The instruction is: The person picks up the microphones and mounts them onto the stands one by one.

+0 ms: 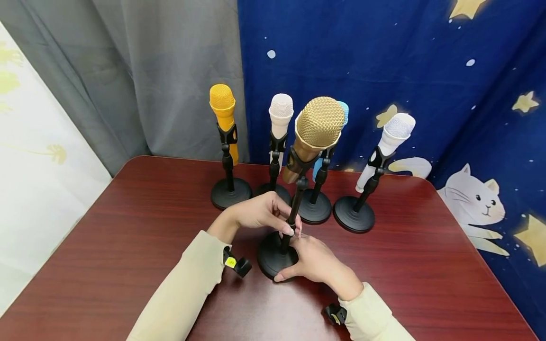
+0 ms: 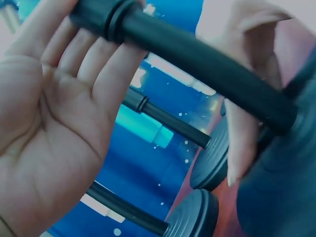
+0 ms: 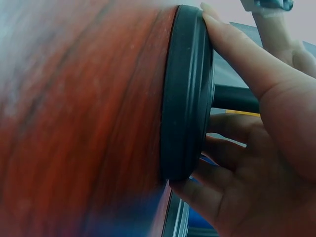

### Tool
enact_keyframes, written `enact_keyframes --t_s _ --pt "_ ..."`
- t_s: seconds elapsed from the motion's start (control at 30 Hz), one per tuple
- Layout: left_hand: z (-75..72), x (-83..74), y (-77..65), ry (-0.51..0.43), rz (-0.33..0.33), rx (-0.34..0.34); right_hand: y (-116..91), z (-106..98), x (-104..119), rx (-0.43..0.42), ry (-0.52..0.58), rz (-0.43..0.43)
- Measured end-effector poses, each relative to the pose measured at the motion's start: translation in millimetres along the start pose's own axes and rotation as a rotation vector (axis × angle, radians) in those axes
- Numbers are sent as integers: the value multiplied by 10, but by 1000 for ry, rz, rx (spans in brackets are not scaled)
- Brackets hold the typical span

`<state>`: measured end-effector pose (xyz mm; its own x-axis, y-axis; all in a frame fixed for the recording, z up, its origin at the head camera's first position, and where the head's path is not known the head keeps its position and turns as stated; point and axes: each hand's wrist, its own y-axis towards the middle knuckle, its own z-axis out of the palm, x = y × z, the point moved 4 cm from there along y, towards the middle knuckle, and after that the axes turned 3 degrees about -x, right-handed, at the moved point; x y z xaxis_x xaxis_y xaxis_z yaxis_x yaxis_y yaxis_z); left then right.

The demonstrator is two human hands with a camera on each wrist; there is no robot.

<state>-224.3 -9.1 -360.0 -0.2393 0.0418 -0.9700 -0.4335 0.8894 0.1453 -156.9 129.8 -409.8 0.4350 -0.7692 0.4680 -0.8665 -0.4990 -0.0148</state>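
A gold microphone (image 1: 320, 124) sits tilted in the clip of a black desk stand at the front of the group. My left hand (image 1: 258, 212) holds the stand's pole (image 1: 295, 203), thumb on the near side; in the left wrist view the fingers lie around the pole's collar (image 2: 106, 17). Low on the stand, my right hand (image 1: 313, 260) grips the round base (image 1: 270, 258). In the right wrist view, its thumb and fingers span the rim of that base (image 3: 185, 98), which sits on the table.
Behind stand a yellow microphone (image 1: 222, 102), a cream one (image 1: 280, 113), a blue one (image 1: 344, 111) partly hidden by the gold one, and a white one (image 1: 394, 132) at right, all on black stands. The reddish-brown table (image 1: 141, 213) meets grey and blue curtains (image 1: 384, 57) at the back.
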Motion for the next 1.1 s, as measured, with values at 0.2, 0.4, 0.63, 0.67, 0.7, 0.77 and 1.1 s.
enact_keyframes --t_s 0.2,0.4,0.63,0.67,0.7,0.77,1.1 --pt "102 -17 -92 47 -6 -196 -9 -4 -16 -6 -1 6" --pt "269 -61 -201 124 -30 -458 -17 -4 -18 -12 -14 17" --pt "512 -122 -297 297 35 -848 -17 -2 6 -22 -20 19" --pt "533 -127 -305 325 43 -890 -18 0 7 -25 -17 18" --pt "549 -133 -312 341 53 -923 -17 1 7 -25 -14 20" --pt "563 -129 -316 346 61 -962 -18 4 5 -26 -7 21" --pt "570 -123 -292 284 41 -953 -23 2 -19 -40 -1 10"
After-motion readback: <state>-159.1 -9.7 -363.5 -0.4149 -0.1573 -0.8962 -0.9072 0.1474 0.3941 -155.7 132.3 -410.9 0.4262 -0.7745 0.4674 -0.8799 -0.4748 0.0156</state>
